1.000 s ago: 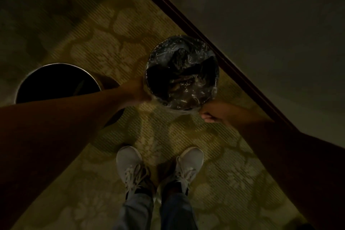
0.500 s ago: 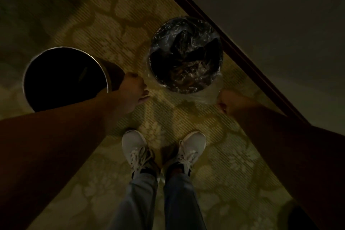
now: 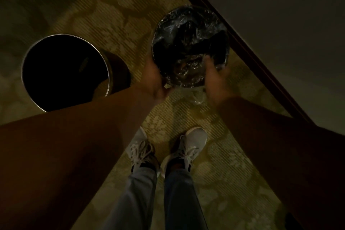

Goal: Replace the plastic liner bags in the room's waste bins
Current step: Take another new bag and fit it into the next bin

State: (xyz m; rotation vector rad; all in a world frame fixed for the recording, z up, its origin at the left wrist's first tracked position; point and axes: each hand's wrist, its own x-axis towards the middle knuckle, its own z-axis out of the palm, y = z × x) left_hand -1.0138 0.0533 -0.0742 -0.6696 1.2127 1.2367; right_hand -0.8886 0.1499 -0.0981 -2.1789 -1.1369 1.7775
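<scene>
A round waste bin (image 3: 224, 43) stands on the carpet by the wall, lined with a crinkled clear liner bag (image 3: 186, 24). My left hand (image 3: 155, 80) is on the bin's near-left rim, thumb below the edge, curled on the liner there. My right hand (image 3: 214, 78) lies at the near-right rim with its fingers stretched over the edge onto the plastic. A loose bunch of liner (image 3: 197, 98) hangs outside the rim between my hands. Both hands are blurred in the dim light. To the left stands a second bin (image 3: 109, 73) with a metal rim and a dark inside.
A dark wooden skirting board (image 3: 252, 58) runs diagonally just behind the lined bin, with the wall beyond it. My two feet in white trainers (image 3: 186, 145) stand on the patterned carpet (image 3: 112, 15) right in front of the bins.
Both hands have moved inward from the stretched liner edges, left of and right of the bin, to its near rim. The right hand's fingers now reach over the edge.
</scene>
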